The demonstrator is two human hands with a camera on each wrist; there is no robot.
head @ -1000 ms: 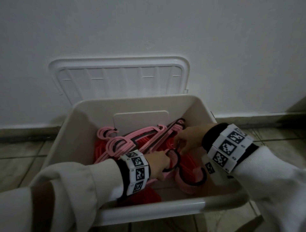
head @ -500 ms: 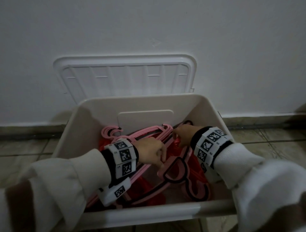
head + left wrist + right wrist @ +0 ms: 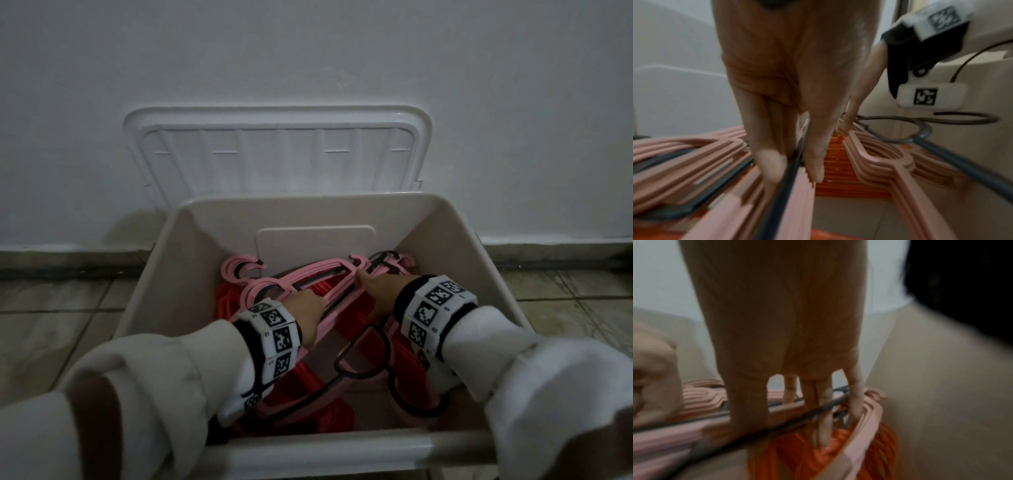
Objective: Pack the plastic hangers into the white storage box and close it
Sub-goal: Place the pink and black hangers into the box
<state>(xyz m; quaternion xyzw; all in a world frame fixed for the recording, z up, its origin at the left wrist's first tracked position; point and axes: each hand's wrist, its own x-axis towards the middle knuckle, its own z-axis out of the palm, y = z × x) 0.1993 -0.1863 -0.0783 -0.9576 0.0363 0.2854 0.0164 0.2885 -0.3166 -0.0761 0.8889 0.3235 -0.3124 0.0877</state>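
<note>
The white storage box (image 3: 161,274) stands open on the floor. Inside it, a bundle of pink hangers (image 3: 274,284) with black trim lies slanted over red hangers (image 3: 356,308). My left hand (image 3: 305,308) pinches the bundle's lower bar; in the left wrist view the thumb and fingers (image 3: 772,162) straddle the pink hangers (image 3: 715,162). My right hand (image 3: 380,287) grips the same bundle nearer its far right end. In the right wrist view its fingers (image 3: 855,400) reach through the pink hangers (image 3: 674,439) above the red hangers (image 3: 838,459). Black-edged hooks (image 3: 363,356) lie near the front wall.
The box's white lid (image 3: 274,161) leans upright against the wall behind the box. Tiled floor (image 3: 51,325) lies on both sides, with a skirting strip (image 3: 565,250) along the wall. My cream sleeves (image 3: 154,377) hang over the front rim (image 3: 342,455).
Both hands have moved deeper into the box, towards its back wall, carrying the pink bundle down onto the red hangers. The hooks have swung towards the front wall.
</note>
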